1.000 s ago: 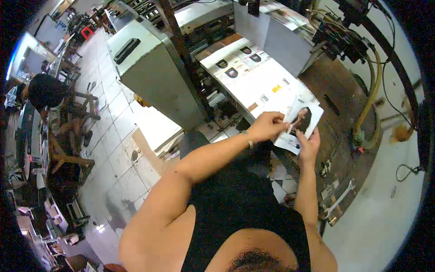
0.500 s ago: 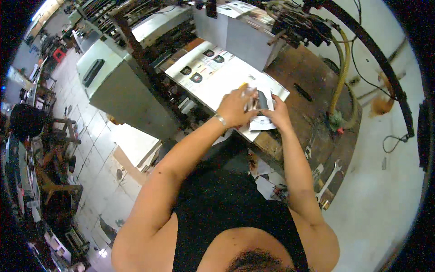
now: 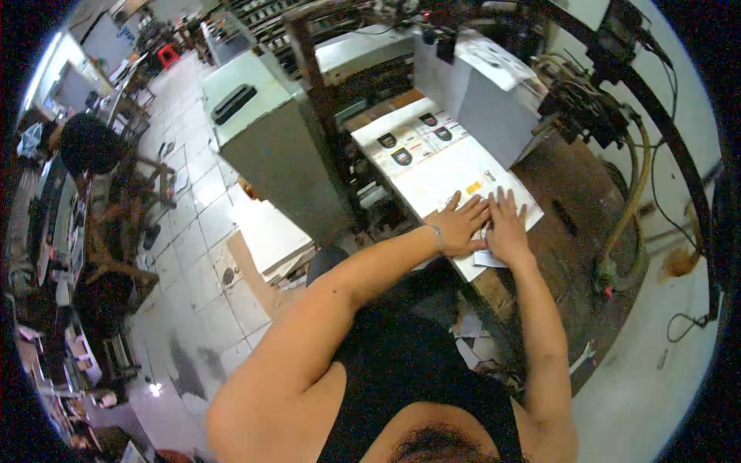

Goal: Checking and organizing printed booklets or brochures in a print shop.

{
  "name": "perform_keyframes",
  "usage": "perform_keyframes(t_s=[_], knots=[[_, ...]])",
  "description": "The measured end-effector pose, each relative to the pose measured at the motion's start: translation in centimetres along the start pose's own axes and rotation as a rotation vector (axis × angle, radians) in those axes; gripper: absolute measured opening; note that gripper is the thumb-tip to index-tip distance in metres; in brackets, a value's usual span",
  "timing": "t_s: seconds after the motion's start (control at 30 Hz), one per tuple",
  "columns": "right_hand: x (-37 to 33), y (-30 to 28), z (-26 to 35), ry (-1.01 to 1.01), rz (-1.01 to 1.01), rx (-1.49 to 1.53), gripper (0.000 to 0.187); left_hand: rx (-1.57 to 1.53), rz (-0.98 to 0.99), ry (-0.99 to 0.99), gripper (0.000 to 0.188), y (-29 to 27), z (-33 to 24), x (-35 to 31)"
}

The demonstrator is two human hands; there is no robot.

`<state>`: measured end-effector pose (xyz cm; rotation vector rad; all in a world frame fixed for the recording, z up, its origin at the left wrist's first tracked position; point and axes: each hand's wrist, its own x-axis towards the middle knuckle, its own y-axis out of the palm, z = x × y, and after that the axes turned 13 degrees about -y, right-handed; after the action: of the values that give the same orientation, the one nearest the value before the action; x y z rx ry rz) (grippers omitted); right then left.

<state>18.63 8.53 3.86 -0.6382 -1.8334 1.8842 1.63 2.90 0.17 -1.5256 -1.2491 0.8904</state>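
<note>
A stack of white printed sheets [image 3: 432, 179] lies on the bench, with dark rounded label shapes printed toward its far left end. On the near right part of it my left hand [image 3: 461, 224] lies flat, fingers spread. Beside it, my right hand [image 3: 507, 228] presses palm-down with its fingers stretched out, and the two hands touch or overlap at the fingers. Under them pokes out a smaller white paper [image 3: 485, 258], mostly hidden. Just beyond my left fingertips is a small yellow patch [image 3: 474, 187] on the top sheet.
A grey box-like block [image 3: 486, 116] stands behind the sheets. To the right is the brown worktop [image 3: 575, 247] with a yellowish hose [image 3: 629, 212] and machine parts. At left stand a green-grey cabinet [image 3: 282, 147] and a stack of white paper [image 3: 270, 235] on the tiled floor.
Both hands, earlier around the small paper with a dark grey area showing, now lie flat over it. That dark area is out of sight. The whole view has shifted.
</note>
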Motion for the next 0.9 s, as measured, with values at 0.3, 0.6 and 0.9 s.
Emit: perform_keyframes(t_s=[0.3,0.6,0.9], knots=[[-0.5,2.4,-0.8,-0.024,-0.092,0.107,0.082,0.014,-0.012,0.0,0.089,0.3,0.6,0.1],[-0.5,1.2,-0.5,-0.012,-0.031,0.135,0.099,0.029,0.027,0.044,0.106,-0.9,1.1,0.0],[-1.7,1.3,-0.3,-0.017,-0.057,0.152,0.108,0.01,-0.002,0.082,0.112,0.5,1.2,-0.1]])
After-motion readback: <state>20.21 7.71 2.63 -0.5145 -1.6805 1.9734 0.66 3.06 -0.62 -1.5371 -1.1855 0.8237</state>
